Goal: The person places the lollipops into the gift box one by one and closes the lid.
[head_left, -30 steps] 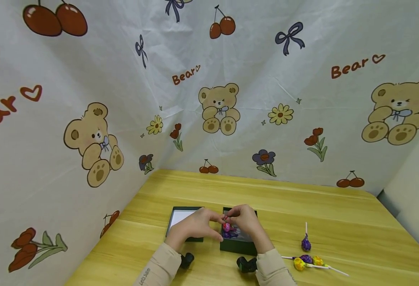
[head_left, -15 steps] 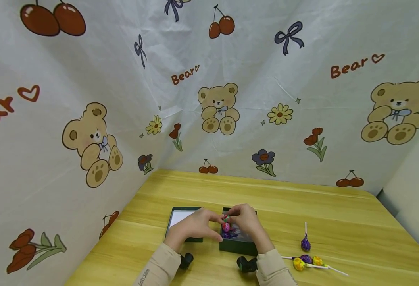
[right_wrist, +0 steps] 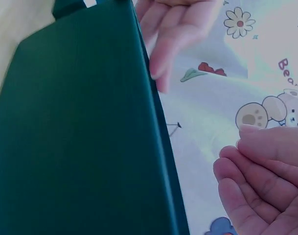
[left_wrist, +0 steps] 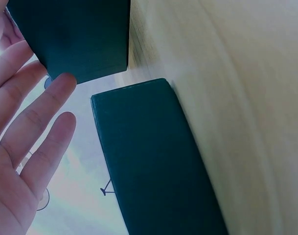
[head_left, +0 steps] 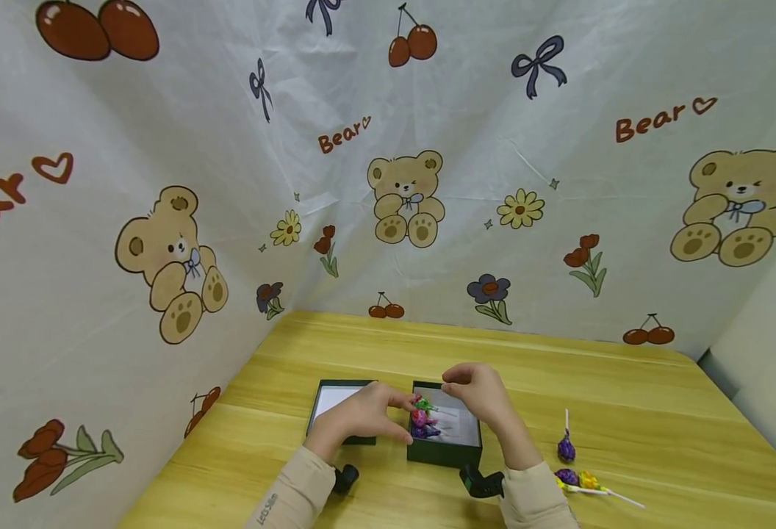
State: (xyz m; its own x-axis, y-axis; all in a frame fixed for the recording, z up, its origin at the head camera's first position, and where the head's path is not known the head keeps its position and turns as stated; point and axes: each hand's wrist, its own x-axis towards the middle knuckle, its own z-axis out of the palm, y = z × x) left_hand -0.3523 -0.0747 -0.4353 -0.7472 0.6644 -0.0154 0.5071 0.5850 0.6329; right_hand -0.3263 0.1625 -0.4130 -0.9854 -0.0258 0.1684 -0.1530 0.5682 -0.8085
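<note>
A dark green open box [head_left: 442, 455] sits on the wooden table and holds several wrapped lollipops [head_left: 422, 420] in pink, purple and green. My left hand [head_left: 378, 411] rests at the box's left rim, fingers stretched toward the lollipops; in the left wrist view the left hand [left_wrist: 29, 137] shows straight fingers and holds nothing. My right hand [head_left: 475, 388] hovers over the box's far right side, fingers loosely curled and empty. In the right wrist view the right hand's fingers [right_wrist: 259, 169] stay apart from the box wall [right_wrist: 80, 132].
The box's lid [head_left: 336, 410], white inside, lies upside down just left of the box under my left hand. Three loose lollipops lie at the right: a purple one [head_left: 566, 447] and a purple and yellow cluster [head_left: 576, 480]. Printed cloth walls [head_left: 163, 220] enclose the table's back and left.
My right hand has let go of the lollipops, lifted and moved right, uncovering the box's inside. A green-wrapped lollipop now lies in the box. The left hand stayed put.
</note>
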